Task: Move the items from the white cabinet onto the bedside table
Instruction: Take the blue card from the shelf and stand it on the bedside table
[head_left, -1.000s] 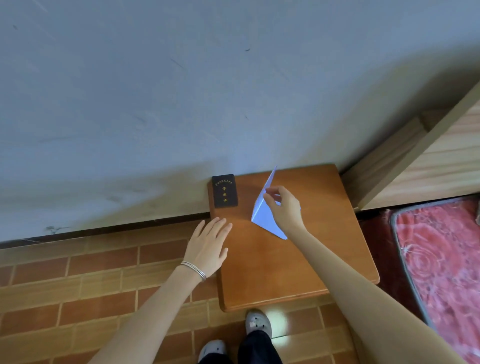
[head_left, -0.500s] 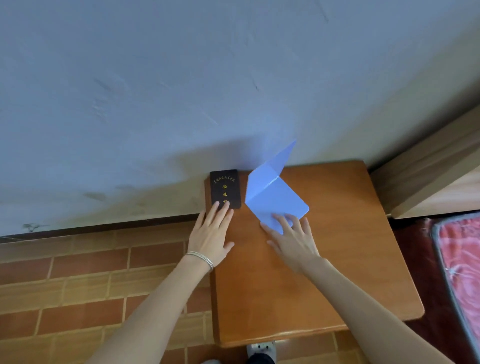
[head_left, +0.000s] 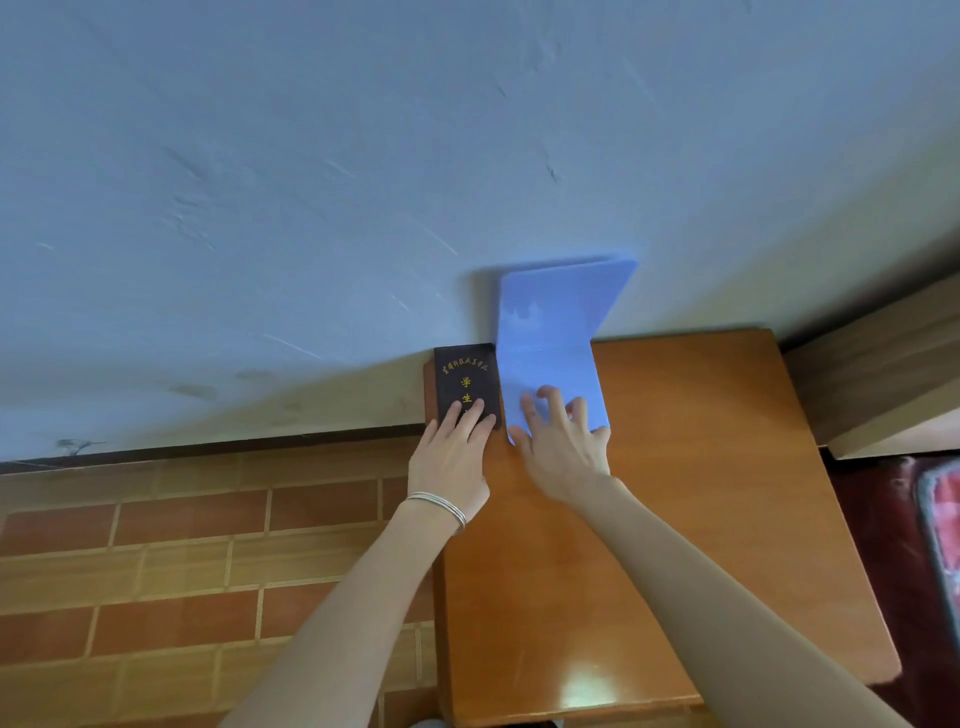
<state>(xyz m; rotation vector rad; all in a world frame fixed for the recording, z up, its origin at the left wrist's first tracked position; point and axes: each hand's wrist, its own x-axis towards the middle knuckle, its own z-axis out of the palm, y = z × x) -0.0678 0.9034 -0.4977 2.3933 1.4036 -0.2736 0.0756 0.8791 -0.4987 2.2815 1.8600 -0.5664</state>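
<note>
A dark booklet with gold lettering (head_left: 464, 375) lies at the back left corner of the wooden bedside table (head_left: 675, 519), against the wall. My left hand (head_left: 453, 457) rests flat with its fingertips on the booklet's near end. Right beside it a light blue folded card (head_left: 550, 332) has its lower half flat on the table and its upper half standing up against the wall. My right hand (head_left: 563, 441) presses spread fingers on the card's flat half. The white cabinet is out of view.
A pale blue-grey wall (head_left: 363, 182) rises directly behind the table. Brick-patterned floor tiles (head_left: 182, 571) lie to the left. A wooden bed frame (head_left: 878, 374) and a red patterned mattress (head_left: 940, 530) border the table on the right.
My right hand went from pinching the blue card in the air to pressing it flat, then slid it back beside the booklet. My left hand moved forward onto the booklet.
</note>
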